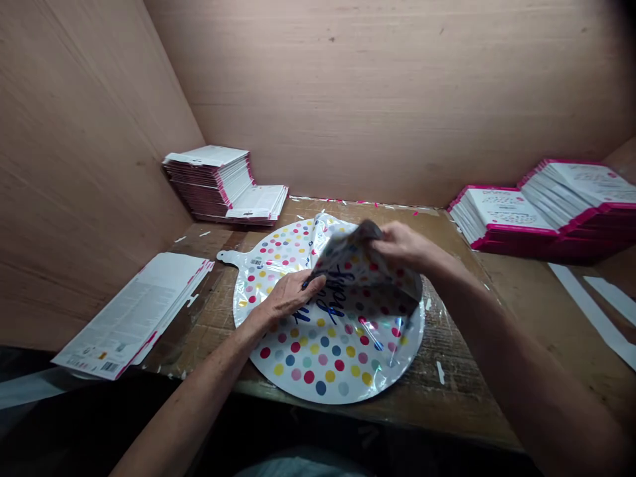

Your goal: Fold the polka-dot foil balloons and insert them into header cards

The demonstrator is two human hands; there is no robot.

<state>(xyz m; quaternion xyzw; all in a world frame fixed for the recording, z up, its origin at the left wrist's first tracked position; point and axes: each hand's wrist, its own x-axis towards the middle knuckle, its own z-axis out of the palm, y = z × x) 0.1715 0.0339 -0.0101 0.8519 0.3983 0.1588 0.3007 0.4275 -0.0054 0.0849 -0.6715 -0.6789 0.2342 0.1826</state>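
A flat, uninflated foil balloon (318, 361), white with coloured dots and blue lettering, lies on the worktop. Its narrow tail points left. My right hand (400, 245), slightly blurred, grips a lifted, gathered part of the foil above the balloon's right half. That raised part folds over toward the left and shades the dots under it. At the balloon's middle, my left hand (291, 293) holds the foil near the fold, thumb toward the right. Its fingertips are partly hidden.
Folded white-and-pink card packs (218, 185) are stacked at the back left, with more packs (546, 205) at the back right. Several printed cards (134, 311) lie at the left, overhanging the front edge. White strips (591, 318) lie at the right. Wooden panels (387, 99) enclose the back and sides.
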